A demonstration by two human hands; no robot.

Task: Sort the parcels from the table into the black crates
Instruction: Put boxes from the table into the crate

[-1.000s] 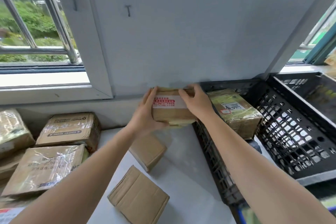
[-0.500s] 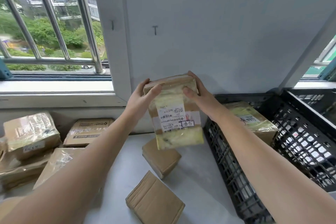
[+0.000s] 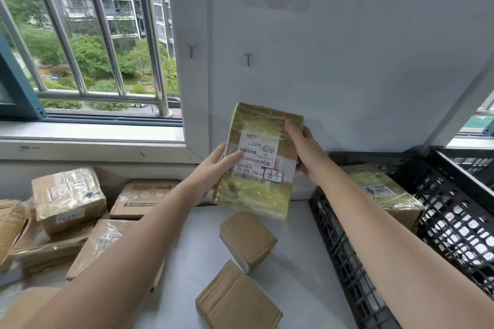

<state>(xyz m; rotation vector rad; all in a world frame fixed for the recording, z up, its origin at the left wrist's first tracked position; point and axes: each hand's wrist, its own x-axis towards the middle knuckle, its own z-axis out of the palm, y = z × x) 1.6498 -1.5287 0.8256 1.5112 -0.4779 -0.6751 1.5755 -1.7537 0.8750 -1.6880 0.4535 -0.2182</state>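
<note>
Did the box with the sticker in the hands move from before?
Yes. The taped parcel has been lifted away from the black crate's corner and tipped upright, its label now facing the camera, between the left hand and right hand.

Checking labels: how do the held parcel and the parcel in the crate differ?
The held parcel is upright in the left hand and right hand; the crate parcel lies in the crate, untouched. The held parcel's label is large; the crate parcel's looks smaller. Both are tape-wrapped cardboard.
</note>
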